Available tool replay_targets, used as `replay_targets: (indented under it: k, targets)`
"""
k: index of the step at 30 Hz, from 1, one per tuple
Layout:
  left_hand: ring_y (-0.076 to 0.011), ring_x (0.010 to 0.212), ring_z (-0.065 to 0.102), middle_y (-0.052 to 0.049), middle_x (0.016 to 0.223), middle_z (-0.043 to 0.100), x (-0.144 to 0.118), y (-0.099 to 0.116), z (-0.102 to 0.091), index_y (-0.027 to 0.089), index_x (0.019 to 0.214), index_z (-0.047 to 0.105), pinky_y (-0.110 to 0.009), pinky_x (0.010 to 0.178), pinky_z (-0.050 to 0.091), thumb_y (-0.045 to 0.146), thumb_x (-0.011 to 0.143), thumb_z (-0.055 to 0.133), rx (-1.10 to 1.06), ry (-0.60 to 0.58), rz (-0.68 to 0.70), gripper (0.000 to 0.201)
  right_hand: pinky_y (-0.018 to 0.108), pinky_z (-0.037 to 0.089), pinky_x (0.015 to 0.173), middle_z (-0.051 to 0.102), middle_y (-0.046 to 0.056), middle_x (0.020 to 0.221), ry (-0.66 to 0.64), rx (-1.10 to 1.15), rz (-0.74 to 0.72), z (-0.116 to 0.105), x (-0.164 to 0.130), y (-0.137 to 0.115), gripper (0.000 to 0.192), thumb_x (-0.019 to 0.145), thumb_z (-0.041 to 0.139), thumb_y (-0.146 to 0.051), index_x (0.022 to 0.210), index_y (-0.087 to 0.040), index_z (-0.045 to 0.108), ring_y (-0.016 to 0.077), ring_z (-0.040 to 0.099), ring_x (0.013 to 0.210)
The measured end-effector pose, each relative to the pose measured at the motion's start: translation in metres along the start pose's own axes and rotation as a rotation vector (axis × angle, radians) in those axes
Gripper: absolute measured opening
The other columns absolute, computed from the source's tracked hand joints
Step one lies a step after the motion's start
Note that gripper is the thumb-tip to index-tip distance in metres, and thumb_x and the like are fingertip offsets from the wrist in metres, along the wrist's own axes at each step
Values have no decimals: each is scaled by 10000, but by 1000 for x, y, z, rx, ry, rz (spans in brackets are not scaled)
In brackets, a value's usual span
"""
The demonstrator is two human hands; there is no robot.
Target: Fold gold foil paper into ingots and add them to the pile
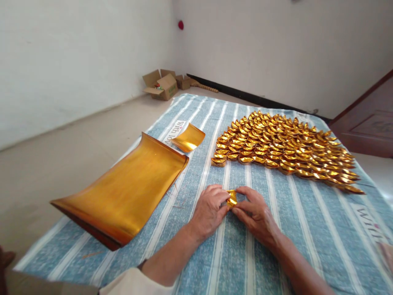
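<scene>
A small gold piece [231, 198] is being pinched between both hands, and most of it is being covered by the fingertips, so its exact shape cannot be made out. It is being held low over the striped cloth [307, 229], near the front middle. The left hand [209, 211] is being kept palm down with the fingers curled inward and closed on the left edge of the piece. The right hand [255, 215] is being kept in the same manner, the fingers bent and closed narrowly on the right edge. Both wrists are being rested on or just over the cloth; which one cannot be told. The forearms are being cut off by the lower border, and only a bit of pale sleeve [135, 283] is being shown at the left arm.

A large stack of gold sheets [125, 188] is lying to the left of the hands, its ends curling upward. A single curled sheet [188, 138] is lying just behind it. Many folded gold pieces [285, 149] are being kept in close rows further back on the right, well apart from the hands. Open boxes [164, 85] are standing in the far corner, their contents too small to tell.
</scene>
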State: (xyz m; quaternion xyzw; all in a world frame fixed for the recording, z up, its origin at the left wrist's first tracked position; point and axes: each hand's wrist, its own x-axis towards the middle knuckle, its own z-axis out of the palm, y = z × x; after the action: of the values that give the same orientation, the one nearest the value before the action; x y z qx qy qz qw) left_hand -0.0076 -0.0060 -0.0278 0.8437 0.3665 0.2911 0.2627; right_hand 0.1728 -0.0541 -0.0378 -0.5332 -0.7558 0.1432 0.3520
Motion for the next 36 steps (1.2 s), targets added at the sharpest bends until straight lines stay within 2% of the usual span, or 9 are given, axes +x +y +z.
replay_targets:
  k: [5, 9, 12, 19, 26, 36]
  targets:
    - [-247, 1066, 537, -54, 1015, 677, 1, 1, -2, 178, 1053, 648, -407, 965, 425, 75, 725, 690, -22, -25, -59, 346, 491, 406, 961, 598, 81, 1167, 40, 51, 93, 5, -1, -3, 173, 875, 563, -304, 825, -252, 720, 277, 529, 1135]
    - [-234, 1092, 523, -48, 1029, 680, 2, 3, -3, 158, 1264, 516, -405, 985, 417, 68, 725, 680, -80, 7, -129, 570, 507, 385, 995, 615, 99, 1159, 107, 83, 150, 11, 1, -5, 159, 846, 605, -303, 743, -221, 692, 288, 508, 1173]
    - [-234, 1102, 516, -36, 1010, 688, 3, 3, -3, 142, 1325, 443, -419, 1013, 393, 44, 711, 662, -103, 12, -162, 659, 502, 383, 1002, 618, 103, 1154, 138, 81, 180, 13, 3, -6, 175, 841, 616, -293, 694, -213, 667, 282, 499, 1185]
    - [-237, 1107, 510, -39, 1022, 671, 3, 6, -6, 161, 1313, 446, -428, 1019, 390, 20, 695, 585, -102, -4, -172, 649, 505, 370, 1013, 613, 103, 1143, 134, 49, 181, 15, 5, -8, 183, 834, 632, -268, 663, -204, 638, 274, 490, 1183]
    - [-219, 1014, 554, -39, 954, 665, 5, 7, -1, 176, 1216, 509, -419, 943, 440, 64, 788, 560, -88, 66, -171, 446, 522, 378, 1011, 603, 107, 1155, 150, 19, 186, 17, 5, -8, 193, 839, 626, -284, 664, -202, 617, 283, 486, 1190]
    - [-204, 927, 580, -26, 931, 650, 4, 7, 6, 182, 1207, 509, -392, 872, 472, 34, 753, 627, -38, 150, -197, 492, 526, 393, 1004, 593, 117, 1174, 148, -30, 178, 19, 4, -7, 197, 844, 615, -304, 677, -203, 591, 292, 481, 1202]
